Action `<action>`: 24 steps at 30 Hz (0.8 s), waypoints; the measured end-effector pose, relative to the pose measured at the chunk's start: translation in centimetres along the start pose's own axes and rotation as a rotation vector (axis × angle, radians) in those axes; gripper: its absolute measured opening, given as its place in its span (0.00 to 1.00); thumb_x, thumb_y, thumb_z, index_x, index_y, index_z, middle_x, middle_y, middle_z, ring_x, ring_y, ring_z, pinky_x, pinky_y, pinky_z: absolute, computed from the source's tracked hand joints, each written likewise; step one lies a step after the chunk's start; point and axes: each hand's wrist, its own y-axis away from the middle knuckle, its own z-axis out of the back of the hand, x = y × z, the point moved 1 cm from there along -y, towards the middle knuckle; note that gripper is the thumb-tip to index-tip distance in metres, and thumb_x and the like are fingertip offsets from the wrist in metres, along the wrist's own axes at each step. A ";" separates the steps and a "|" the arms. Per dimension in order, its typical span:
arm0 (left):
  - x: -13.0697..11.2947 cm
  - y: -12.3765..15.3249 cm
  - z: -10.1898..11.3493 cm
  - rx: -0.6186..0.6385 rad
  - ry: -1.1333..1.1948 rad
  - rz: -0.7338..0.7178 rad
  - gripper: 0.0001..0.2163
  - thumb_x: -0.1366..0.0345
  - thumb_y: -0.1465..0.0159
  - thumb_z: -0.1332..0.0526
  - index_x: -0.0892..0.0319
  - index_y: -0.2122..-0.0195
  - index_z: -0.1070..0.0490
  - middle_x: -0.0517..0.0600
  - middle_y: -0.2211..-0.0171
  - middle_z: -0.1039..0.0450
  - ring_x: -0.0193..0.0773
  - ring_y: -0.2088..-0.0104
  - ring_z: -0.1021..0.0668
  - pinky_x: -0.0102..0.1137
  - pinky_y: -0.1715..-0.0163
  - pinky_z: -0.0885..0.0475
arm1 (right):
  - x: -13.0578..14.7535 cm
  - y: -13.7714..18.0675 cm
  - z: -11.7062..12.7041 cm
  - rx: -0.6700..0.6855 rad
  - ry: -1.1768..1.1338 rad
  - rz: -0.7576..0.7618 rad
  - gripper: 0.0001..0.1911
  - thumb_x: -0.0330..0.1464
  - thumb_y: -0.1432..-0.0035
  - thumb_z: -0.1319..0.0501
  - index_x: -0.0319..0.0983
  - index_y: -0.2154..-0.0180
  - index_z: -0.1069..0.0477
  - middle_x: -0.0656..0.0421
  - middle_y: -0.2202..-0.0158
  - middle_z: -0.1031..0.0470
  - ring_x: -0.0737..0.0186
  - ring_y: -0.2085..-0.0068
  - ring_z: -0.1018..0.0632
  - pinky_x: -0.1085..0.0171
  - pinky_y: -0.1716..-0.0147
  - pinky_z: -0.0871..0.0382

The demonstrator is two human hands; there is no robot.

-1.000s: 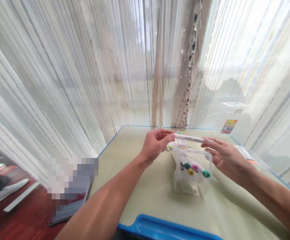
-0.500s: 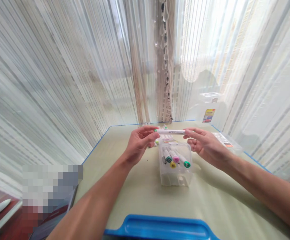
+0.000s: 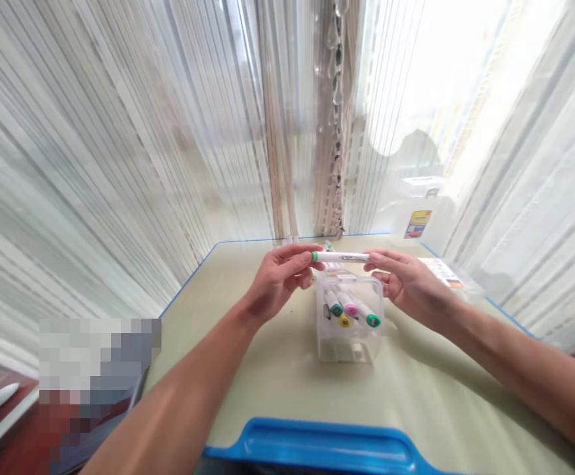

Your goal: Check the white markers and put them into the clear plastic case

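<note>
A white marker (image 3: 341,256) with a green end lies level between my two hands, above the far side of a clear plastic case. My left hand (image 3: 287,274) pinches its green end, while my right hand (image 3: 401,280) grips the opposite end between thumb and fingers. Below the marker, the clear case (image 3: 349,349) holds several white markers with coloured ends: a dark green one (image 3: 335,309), a pink one (image 3: 350,309), a yellow one (image 3: 344,320) and a green one (image 3: 373,320). More markers behind the case are partly hidden by my hands.
A larger transparent container (image 3: 418,227) with a yellow label stands at the back right. A clear lid with a white label (image 3: 440,272) lies near it. The pale tabletop (image 3: 267,382) has a blue rim and a blue tray (image 3: 327,445) at the front. Sheer curtains (image 3: 193,132) hang behind.
The view has shifted slightly. The marker has turned a little, and more of its green end shows at my left fingers. Both hands still hold it.
</note>
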 end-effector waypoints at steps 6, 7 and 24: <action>-0.3 0.0 -0.3 0.014 0.057 0.016 0.10 0.69 0.44 0.29 0.60 0.60 0.16 0.53 0.71 0.20 0.28 0.77 0.29 0.25 0.75 0.37 | 0.3 0.1 -0.2 -0.003 -0.029 -0.005 0.18 0.37 0.57 0.21 0.37 0.67 0.22 0.59 0.72 0.25 0.72 0.79 0.30 0.72 0.82 0.34; -0.3 0.0 -0.4 0.017 0.062 0.020 0.10 0.69 0.43 0.30 0.60 0.60 0.16 0.53 0.71 0.20 0.28 0.77 0.29 0.25 0.75 0.37 | 0.3 0.2 -0.2 -0.001 -0.031 -0.004 0.18 0.37 0.57 0.21 0.37 0.67 0.22 0.60 0.72 0.25 0.73 0.79 0.31 0.72 0.82 0.35; 0.0 -0.1 -0.1 0.034 0.014 0.007 0.08 0.66 0.41 0.29 0.59 0.61 0.17 0.52 0.71 0.20 0.26 0.77 0.31 0.25 0.75 0.38 | 0.0 -0.1 0.3 0.040 -0.020 0.010 0.13 0.34 0.52 0.24 0.37 0.65 0.21 0.59 0.71 0.25 0.71 0.77 0.29 0.73 0.81 0.33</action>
